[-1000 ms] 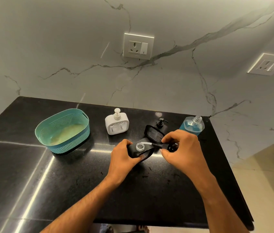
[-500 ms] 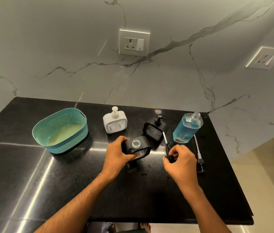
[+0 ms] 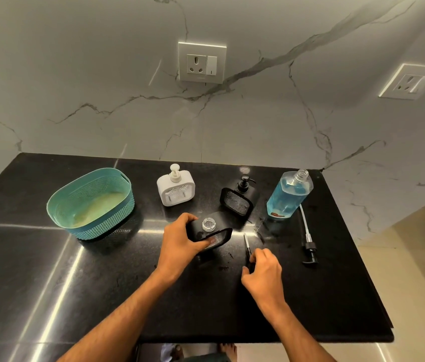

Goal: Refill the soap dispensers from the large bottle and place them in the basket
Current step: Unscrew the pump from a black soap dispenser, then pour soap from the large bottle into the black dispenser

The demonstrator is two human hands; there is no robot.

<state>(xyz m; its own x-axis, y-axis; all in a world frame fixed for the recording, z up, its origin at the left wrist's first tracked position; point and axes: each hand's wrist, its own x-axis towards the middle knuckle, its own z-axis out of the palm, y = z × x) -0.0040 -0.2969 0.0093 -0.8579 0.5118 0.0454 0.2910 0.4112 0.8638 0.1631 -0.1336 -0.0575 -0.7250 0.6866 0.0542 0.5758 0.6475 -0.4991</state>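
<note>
Head cam, black stone counter (image 3: 49,283) w/ marble wall behind.

L hand (image 3: 180,244) grips open black dispenser (image 3: 207,229): fingers curled round its left side, thumb on lower front edge. Dispenser tilted, pump off, clear threaded neck exposed and facing up. It sits approx. centre of counter, in front of the other two dispensers.

R hand (image 3: 263,267) on counter to the right of it, fingers curled round the head of the removed black pump (image 3: 247,246); pump's tube pokes out toward the wall. Pump head itself mostly hidden by fingers.

White dispenser (image 3: 176,188) upright, pump on, near the back. Second black dispenser (image 3: 237,199) w/ pump on, just right of it, apart from the held one.

Large bottle (image 3: 288,195), blue liquid, cap off, leaning, at right rear. Its own pump (image 3: 308,239) lies flat on counter beside/in front of the bottle, tube end near bottle base.

Teal basket (image 3: 91,205) at left, well apart from the hands.
</note>
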